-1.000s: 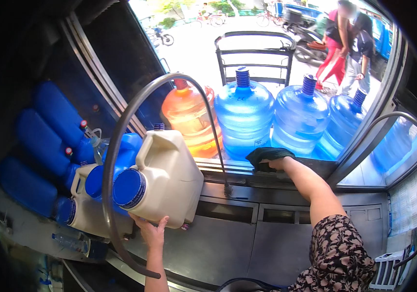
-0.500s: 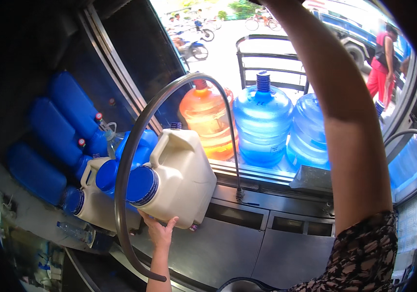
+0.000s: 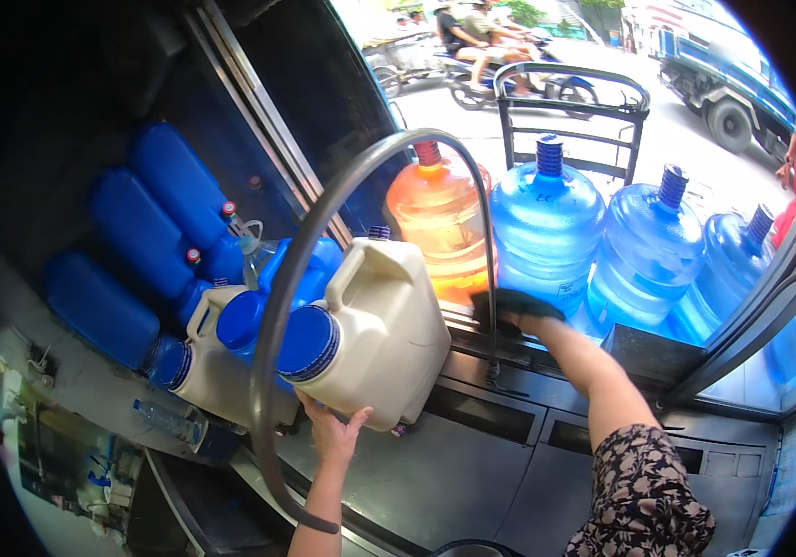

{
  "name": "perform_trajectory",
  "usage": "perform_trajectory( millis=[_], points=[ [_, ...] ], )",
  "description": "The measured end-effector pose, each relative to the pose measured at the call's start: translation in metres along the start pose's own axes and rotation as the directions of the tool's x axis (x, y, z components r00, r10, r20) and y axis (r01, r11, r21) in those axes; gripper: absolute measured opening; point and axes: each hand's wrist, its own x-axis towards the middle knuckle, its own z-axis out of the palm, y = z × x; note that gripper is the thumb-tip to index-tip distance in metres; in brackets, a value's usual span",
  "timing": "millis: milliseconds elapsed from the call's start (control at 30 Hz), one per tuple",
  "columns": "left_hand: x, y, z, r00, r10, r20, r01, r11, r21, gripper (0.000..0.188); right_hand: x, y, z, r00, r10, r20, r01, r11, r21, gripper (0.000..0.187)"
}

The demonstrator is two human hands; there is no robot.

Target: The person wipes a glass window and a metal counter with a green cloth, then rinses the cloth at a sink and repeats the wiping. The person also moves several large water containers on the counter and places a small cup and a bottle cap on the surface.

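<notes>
Left hand (image 3: 331,436): spread wide, thumb and fingers apart, set against the lower edge of a beige jug (image 3: 389,339). The far fingers are hidden by the jug; how much weight the hand bears cannot be told. A curved hose (image 3: 322,206) arches in front, masking part of the jug's left side.

The jug rests at the back of the steel counter (image 3: 454,473), its wide blue cap (image 3: 308,343) facing toward the camera. Its walls are judged stiff, hard to break and slippery if wet. The fill level does not show; if full, it should be heavy. The moulded handle (image 3: 350,288) appears the best hold, with a palm under the base. A second beige jug (image 3: 217,376) and several blue jugs (image 3: 152,218) stand to its left.

Right hand (image 3: 537,325): closed on a dark cloth (image 3: 526,302) at the window sill, fingers largely out of sight. The cloth is judged soft, light and safe to bunch anywhere; whether it is damp is unclear.

Beyond the sill: an orange bottle (image 3: 440,218) and blue bottles (image 3: 547,218), the farthest right partly obscured by the window post. Outside, a truck (image 3: 718,70) and a person in red (image 3: 795,186) are cut off at the rim.
</notes>
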Motion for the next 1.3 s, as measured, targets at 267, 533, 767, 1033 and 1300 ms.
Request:
perform_trajectory(
  millis=[267, 533, 767, 1033, 1300],
  points=[
    [-0.005, 0.001, -0.001, 0.999, 0.052, 0.015, -0.048, 0.982, -0.185, 0.128, -0.109, 0.003, 0.073, 0.936, 0.213, 0.279, -0.076, 0.898, -0.433, 0.024],
    [0.003, -0.013, 0.009, 0.989, 0.140, -0.050, -0.138, 0.990, 0.041, 0.126, -0.114, -0.175, 0.044, 0.944, 0.039, 0.327, 0.141, 0.849, -0.509, 0.015],
    [-0.002, -0.015, 0.010, 0.994, 0.072, -0.088, -0.070, 0.997, 0.030, 0.132, -0.127, -0.303, 0.051, 0.771, 0.636, 0.013, -0.405, 0.475, 0.782, 0.024],
    [-0.002, -0.014, 0.002, 1.000, 0.017, -0.025, -0.017, 1.000, 0.014, 0.131, -0.084, -0.356, 0.038, 0.739, 0.586, 0.333, 0.246, -0.695, 0.676, 0.036],
    [0.029, -0.076, -0.068, 0.955, 0.297, -0.009, -0.289, 0.923, -0.255, 0.069, 0.018, -0.352, -0.092, 0.471, 0.847, -0.246, 0.328, 0.090, 0.940, 0.056]
  ],
)
